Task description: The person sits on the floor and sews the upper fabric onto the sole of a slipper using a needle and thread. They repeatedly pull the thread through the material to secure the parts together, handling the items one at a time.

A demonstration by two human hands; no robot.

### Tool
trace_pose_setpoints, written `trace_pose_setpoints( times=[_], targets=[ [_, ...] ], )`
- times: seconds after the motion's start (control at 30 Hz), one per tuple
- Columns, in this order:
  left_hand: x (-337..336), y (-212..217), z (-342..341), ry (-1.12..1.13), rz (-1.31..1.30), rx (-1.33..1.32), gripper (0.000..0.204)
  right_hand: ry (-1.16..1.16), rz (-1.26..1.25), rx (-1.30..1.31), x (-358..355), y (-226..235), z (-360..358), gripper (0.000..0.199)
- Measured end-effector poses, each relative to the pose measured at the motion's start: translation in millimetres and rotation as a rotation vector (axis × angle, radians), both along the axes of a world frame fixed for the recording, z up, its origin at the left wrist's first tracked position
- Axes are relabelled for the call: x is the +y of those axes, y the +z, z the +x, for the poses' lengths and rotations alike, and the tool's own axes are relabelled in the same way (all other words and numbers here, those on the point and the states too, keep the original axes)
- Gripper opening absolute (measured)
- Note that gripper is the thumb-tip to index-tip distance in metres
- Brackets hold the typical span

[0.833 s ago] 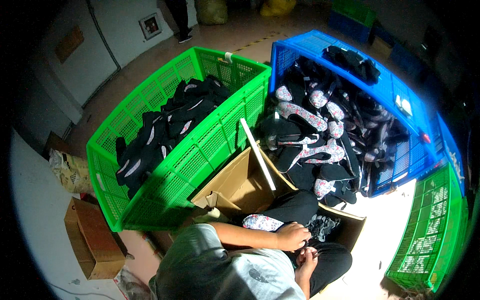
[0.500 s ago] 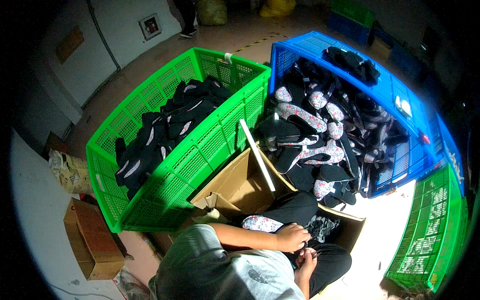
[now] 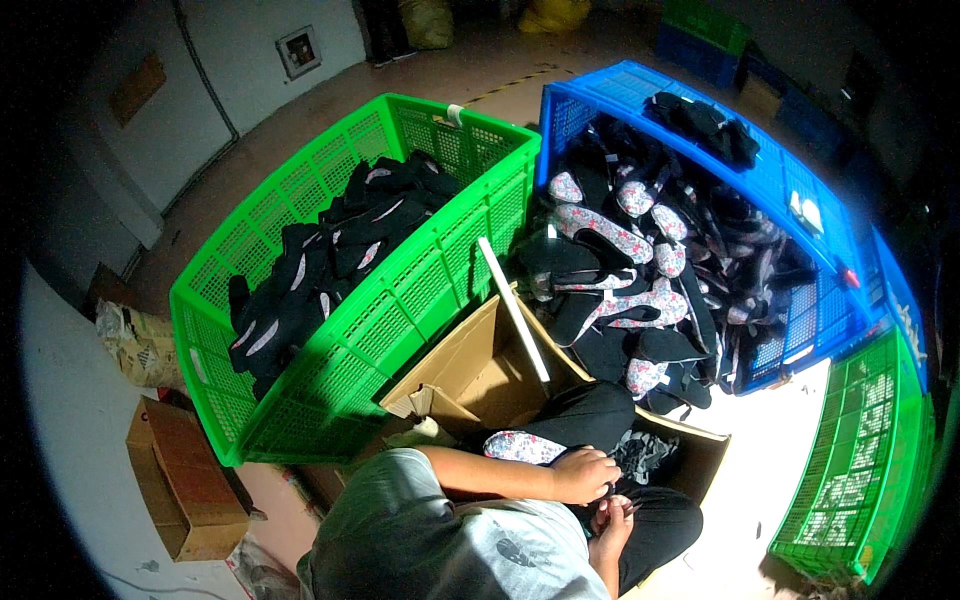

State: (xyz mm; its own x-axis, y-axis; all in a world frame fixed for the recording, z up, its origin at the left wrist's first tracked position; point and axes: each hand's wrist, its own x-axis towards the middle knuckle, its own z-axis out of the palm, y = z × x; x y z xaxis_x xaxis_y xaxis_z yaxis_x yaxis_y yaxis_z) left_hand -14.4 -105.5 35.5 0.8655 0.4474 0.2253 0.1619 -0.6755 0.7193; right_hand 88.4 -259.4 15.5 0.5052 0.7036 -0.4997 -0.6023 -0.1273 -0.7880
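My left hand (image 3: 585,475) is closed, its fingers bent down over my lap. Just below it, my right hand (image 3: 612,518) is closed too, fingertips pinched around a small dark thing. What either hand grips is too small and dark to make out against my black trousers. A black shoe with a floral-patterned insole (image 3: 524,447) lies on my lap, left of my left hand. Beyond the hands, grey and black scraps (image 3: 645,456) lie in a cardboard box (image 3: 706,462).
A green perforated crate (image 3: 400,310) with black shoes (image 3: 350,235) stands front left. At right, a tipped blue crate (image 3: 800,200) spills floral-lined black shoes (image 3: 640,300). A white bar (image 3: 514,308) leans in the cardboard. Another green crate (image 3: 850,460) stands far right, a brown box (image 3: 185,480) far left.
My hands stay nearly in the same place. In the background, a person's dark legs have shifted slightly to the right.
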Motion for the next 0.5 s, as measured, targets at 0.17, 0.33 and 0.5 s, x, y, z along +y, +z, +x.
trace_pose_setpoints(
  times=[0.17, 0.33, 0.5],
  targets=[
    [0.5, 0.8, 0.0, -0.003, 0.0, -0.001, 0.009, -0.003, -0.003, 0.003, 0.2, 1.1, -0.4, 0.009],
    [-0.5, -2.9, 1.6, 0.004, 0.02, 0.026, 0.009, -0.006, 0.001, 0.009, -0.4, -2.0, 0.3, 0.008],
    [0.0, -2.8, 1.7, -0.005, 0.023, 0.014, 0.01, -0.004, 0.006, 0.017, 0.4, 0.3, 0.1, 0.007]
  ],
)
